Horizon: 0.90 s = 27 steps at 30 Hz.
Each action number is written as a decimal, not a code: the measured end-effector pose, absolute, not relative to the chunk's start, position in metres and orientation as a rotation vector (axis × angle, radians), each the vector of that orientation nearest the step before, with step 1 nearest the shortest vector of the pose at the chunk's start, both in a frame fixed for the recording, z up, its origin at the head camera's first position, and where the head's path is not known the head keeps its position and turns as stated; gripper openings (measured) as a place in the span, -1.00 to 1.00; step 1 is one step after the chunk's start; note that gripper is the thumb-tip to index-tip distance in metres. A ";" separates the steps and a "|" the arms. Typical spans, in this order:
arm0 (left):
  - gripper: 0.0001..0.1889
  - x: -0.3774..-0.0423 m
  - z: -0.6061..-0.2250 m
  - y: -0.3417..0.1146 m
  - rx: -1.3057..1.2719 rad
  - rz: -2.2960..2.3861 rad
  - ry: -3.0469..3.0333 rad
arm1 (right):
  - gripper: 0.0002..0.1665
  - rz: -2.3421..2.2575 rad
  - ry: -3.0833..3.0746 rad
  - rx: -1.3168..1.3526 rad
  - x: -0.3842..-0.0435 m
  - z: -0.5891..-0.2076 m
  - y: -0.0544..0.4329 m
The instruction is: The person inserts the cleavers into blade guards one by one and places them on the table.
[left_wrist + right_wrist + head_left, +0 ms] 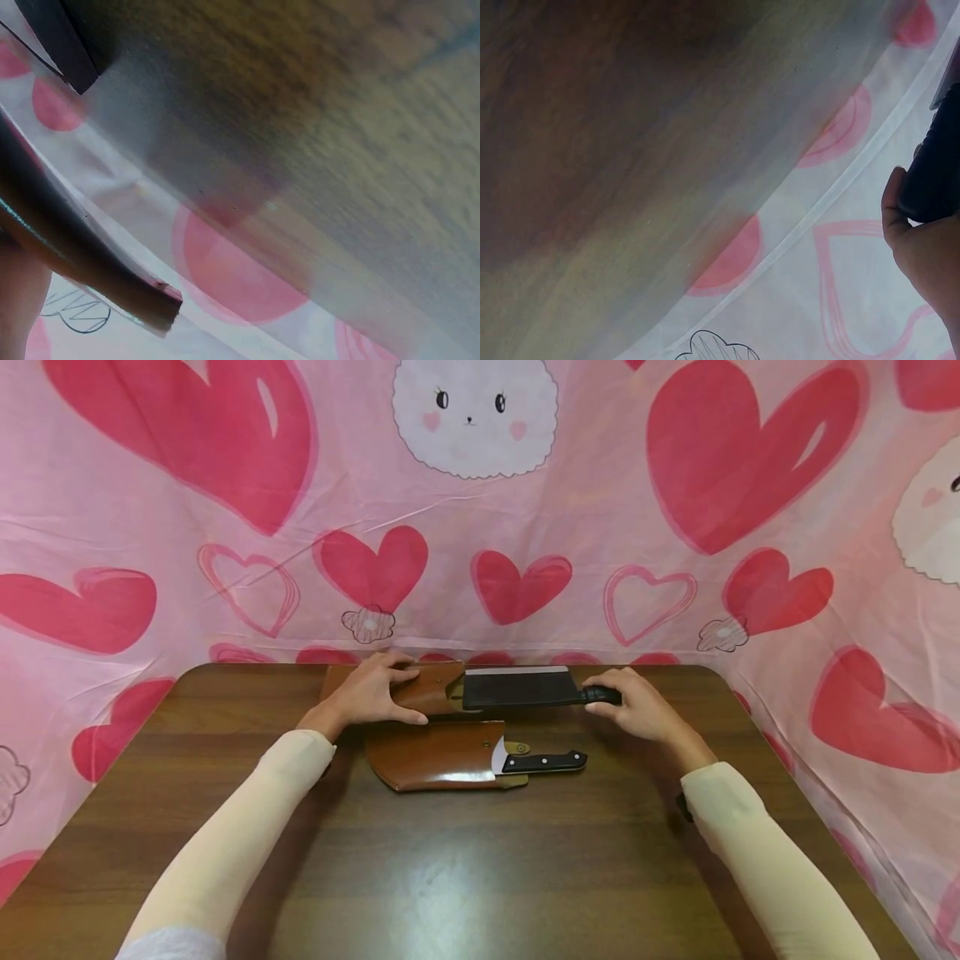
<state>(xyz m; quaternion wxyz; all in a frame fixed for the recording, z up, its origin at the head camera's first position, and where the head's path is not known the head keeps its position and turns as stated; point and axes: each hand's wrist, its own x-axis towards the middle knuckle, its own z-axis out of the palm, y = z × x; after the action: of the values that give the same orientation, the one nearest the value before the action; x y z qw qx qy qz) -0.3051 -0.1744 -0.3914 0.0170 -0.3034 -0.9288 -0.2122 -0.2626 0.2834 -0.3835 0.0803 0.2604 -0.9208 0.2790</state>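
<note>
At the far left of the group of things, the left hand (372, 692) lies over a brown leather sheath (431, 687) near the far edge of the table (480, 860), thumb on the near side and fingers curled over the far side, grasping it and pinning it flat. The sheath is smooth, tan-brown, with a stitched edge. Out of its right-hand mouth comes the broad, dark rectangular blade of a cleaver (520, 687), most of it bare, with a pale strip along its far edge. Further right, the right hand (632, 703) clenches round the cleaver's black handle (602, 695); the right wrist view shows the thumb (893, 202) against the dark grip.

Just nearer than this pair, and slightly left of centre, lies a second sheath (438, 757) of the same brown leather, rounded at its left corner, with a second knife (536, 762) seated in it: only a small wedge of bright blade and a slim black riveted handle show, pointing right. A small tan strap tab (517, 747) lies at its mouth. It lies close to the upper sheath; whether they touch I cannot tell.

The table is dark wood-grain with rounded corners and a glossy sheen. Behind and to both sides hangs a thin pink cloth (600, 527) printed with red hearts and white fluffy faces, creased in places.
</note>
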 end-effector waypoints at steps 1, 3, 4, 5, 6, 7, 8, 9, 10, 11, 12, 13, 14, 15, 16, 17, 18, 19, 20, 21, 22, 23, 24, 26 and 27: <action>0.04 -0.305 -0.391 -0.174 -0.945 -0.658 -2.887 | -0.61 0.834 -2.755 0.779 -0.263 -0.384 0.283; 0.03 -0.304 -0.391 -0.174 -0.939 -0.657 -2.889 | -0.60 0.837 -2.759 0.780 -0.263 -0.383 0.283; 0.03 -0.304 -0.391 -0.174 -0.940 -0.656 -2.889 | -0.60 0.839 -2.762 0.780 -0.263 -0.383 0.283; 0.03 -0.304 -0.391 -0.174 -0.940 -0.655 -2.891 | -0.60 0.843 -2.759 0.783 -0.263 -0.383 0.282; 0.03 -0.304 -0.391 -0.174 -0.939 -0.657 -2.891 | -0.60 0.844 -2.756 0.786 -0.263 -0.384 0.282; 0.03 -0.304 -0.391 -0.174 -0.940 -0.657 -2.890 | -0.60 0.845 -2.754 0.790 -0.263 -0.383 0.281; 0.03 -0.304 -0.391 -0.174 -0.940 -0.658 -2.890 | -0.60 0.846 -2.752 0.791 -0.263 -0.384 0.281; 0.03 -0.304 -0.392 -0.174 -0.944 -0.654 -2.889 | -0.60 0.845 -2.749 0.790 -0.263 -0.384 0.280; 0.03 -0.304 -0.391 -0.174 -0.948 -0.652 -2.888 | -0.60 0.845 -2.743 0.793 -0.263 -0.384 0.280; 0.04 -0.304 -0.391 -0.174 -0.950 -0.646 -2.888 | -0.60 0.841 -2.737 0.795 -0.263 -0.384 0.280; 0.04 -0.304 -0.391 -0.174 -0.950 -0.644 -2.886 | -0.60 0.836 -2.734 0.795 -0.263 -0.384 0.279; 0.04 -0.304 -0.391 -0.173 -0.951 -0.640 -2.886 | -0.60 0.832 -2.731 0.796 -0.263 -0.385 0.279; 0.04 -0.303 -0.391 -0.173 -0.949 -0.639 -2.887 | -0.60 0.826 -2.726 0.798 -0.263 -0.385 0.278; 0.04 -0.303 -0.391 -0.174 -0.949 -0.637 -2.887 | -0.59 0.821 -2.721 0.803 -0.262 -0.385 0.277; 0.04 -0.303 -0.391 -0.174 -0.947 -0.636 -2.887 | -0.60 0.813 -2.716 0.810 -0.262 -0.384 0.277; 0.04 -0.303 -0.392 -0.174 -0.946 -0.635 -2.887 | -0.60 0.809 -2.713 0.812 -0.261 -0.384 0.276; 0.04 -0.303 -0.392 -0.174 -0.944 -0.637 -2.885 | -0.60 0.809 -2.709 0.815 -0.261 -0.383 0.275; 0.05 -0.303 -0.392 -0.174 -0.947 -0.636 -2.883 | -0.59 0.809 -2.709 0.815 -0.260 -0.383 0.275; 0.04 -0.303 -0.393 -0.174 -0.949 -0.637 -2.879 | -0.59 0.809 -2.710 0.814 -0.260 -0.383 0.274; 0.04 -0.303 -0.393 -0.175 -0.952 -0.636 -2.875 | -0.59 0.808 -2.713 0.810 -0.259 -0.382 0.273; 0.04 -0.303 -0.393 -0.175 -0.950 -0.634 -2.871 | -0.59 0.807 -2.715 0.807 -0.259 -0.382 0.273; 0.04 -0.302 -0.393 -0.175 -0.953 -0.631 -2.866 | -0.59 0.808 -2.719 0.802 -0.259 -0.382 0.272; 0.04 -0.302 -0.393 -0.175 -0.951 -0.629 -2.863 | -0.58 0.805 -2.722 0.800 -0.259 -0.382 0.272; 0.03 -0.301 -0.393 -0.175 -0.945 -0.628 -2.857 | -0.58 0.796 -2.725 0.800 -0.258 -0.381 0.270; 0.02 -0.301 -0.393 -0.174 -0.944 -0.626 -2.856 | -0.58 0.795 -2.725 0.803 -0.258 -0.380 0.269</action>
<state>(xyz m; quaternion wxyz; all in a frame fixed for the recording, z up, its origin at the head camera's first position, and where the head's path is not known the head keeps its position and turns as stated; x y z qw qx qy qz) -0.3008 -0.1744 -0.3930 0.0347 -0.3071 -0.9290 -0.2038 -0.2581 0.2695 -0.3804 0.0960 0.2709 -0.9195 0.2682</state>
